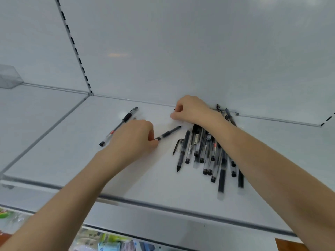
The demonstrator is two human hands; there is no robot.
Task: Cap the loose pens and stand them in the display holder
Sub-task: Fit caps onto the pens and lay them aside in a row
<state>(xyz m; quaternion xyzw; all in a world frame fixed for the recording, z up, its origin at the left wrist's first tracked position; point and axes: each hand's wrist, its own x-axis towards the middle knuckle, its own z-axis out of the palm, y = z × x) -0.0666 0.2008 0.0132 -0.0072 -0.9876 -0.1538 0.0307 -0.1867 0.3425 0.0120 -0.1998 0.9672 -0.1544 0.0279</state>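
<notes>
Packets (pixel 108 241) in green and blue lie on a lower level under the shelf's (pixel 126 178) front edge; their print is too blurred to read. Two bare forearms reach over that edge.

Near the shelf's middle, the left hand (pixel 134 136) pinches the back end of an uncapped pen (pixel 168 133) between thumb and fingers, its tip pointing toward the back right. The right hand (pixel 190 109) sits at the back edge with its fingers curled, thumb and forefinger close together. A dark speck shows at the fingertips, but I cannot tell whether it holds anything.

Under the right wrist, a pile (pixel 208 151) of black and clear pens fans out toward the front edge. Several carry labels and one has a red mark, none of them legible. A loose clear cap (pixel 178 145) lies just left of the pile. A capped pen (pixel 118 126) lies slantwise left of the left hand. By the far left edge stands a clear plastic piece (pixel 9 77).
</notes>
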